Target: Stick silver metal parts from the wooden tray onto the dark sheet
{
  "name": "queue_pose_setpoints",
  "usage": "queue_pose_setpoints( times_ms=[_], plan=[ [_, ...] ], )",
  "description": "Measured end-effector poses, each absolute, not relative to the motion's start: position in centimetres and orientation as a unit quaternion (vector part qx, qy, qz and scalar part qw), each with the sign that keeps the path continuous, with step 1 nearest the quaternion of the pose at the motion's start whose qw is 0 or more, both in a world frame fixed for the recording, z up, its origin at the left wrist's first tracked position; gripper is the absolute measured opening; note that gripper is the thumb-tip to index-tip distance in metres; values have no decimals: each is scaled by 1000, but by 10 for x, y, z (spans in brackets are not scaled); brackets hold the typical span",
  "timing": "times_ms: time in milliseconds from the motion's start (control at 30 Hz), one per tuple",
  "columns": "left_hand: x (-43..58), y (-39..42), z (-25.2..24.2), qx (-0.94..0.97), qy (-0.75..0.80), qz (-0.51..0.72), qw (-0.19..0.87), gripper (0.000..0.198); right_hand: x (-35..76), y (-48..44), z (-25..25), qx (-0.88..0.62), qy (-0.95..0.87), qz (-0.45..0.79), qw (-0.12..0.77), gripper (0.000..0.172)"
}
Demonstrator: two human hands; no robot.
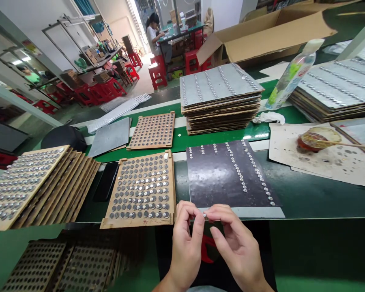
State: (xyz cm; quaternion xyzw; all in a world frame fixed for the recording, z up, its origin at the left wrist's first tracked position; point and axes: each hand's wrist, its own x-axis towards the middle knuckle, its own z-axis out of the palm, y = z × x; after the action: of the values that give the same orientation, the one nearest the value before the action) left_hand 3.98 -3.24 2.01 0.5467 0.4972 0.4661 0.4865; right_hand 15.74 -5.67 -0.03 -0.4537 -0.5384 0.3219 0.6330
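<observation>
1. a long dark green table [307, 198] carries the work; its near edge runs left to right before the person.
2. a leaning row of tan wooden boards [61, 190], the front one covered with round silver pieces, occupies the left end.
3. a tall stack of grey-topped sheets [222, 117] with brown edges stands just beyond the work area, closing off the far side.
4. a flat, glossy black sheet [209, 178] lies ahead of the hands, roughly square, so no clear long axis is found. its rows of silver studs run from the far edge toward the person, slanting right; three on the left are short, two on the right long.
5. a tan wooden board [158, 221] of round dark discs, nearly square, lies just left of the black sheet.
6. left hand [186, 243]: thumb and forefinger pinched on the metal piece. right hand [239, 247]: forefinger at the piece, thumb standing apart. both overlap the sheet's near-left corner in view.
7. a flat black phone [106, 182] sits between board and leaning row.
8. a tiny silver metal piece [205, 216] is at the fingertips; too small to tell its axis or direction.
</observation>
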Motion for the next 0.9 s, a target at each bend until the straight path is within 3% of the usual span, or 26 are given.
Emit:
queue_pose_setpoints(
  times_ms=[100,200,400,900],
  plan=[
    [41,-34,19,557,499,467,472,32,156,-60,1,-456,-513,351,637,19],
    [42,-37,16,573,508,464,445,29,154,-58,-1,-486,-515,294,642,12],
    [44,-41,6,589,523,478,389,23,151,-55,3,-509,-515,245,645,14],
    [50,-42,9,572,518,487,409,29,148,-57,3,-525,-457,267,666,9]
  ],
)
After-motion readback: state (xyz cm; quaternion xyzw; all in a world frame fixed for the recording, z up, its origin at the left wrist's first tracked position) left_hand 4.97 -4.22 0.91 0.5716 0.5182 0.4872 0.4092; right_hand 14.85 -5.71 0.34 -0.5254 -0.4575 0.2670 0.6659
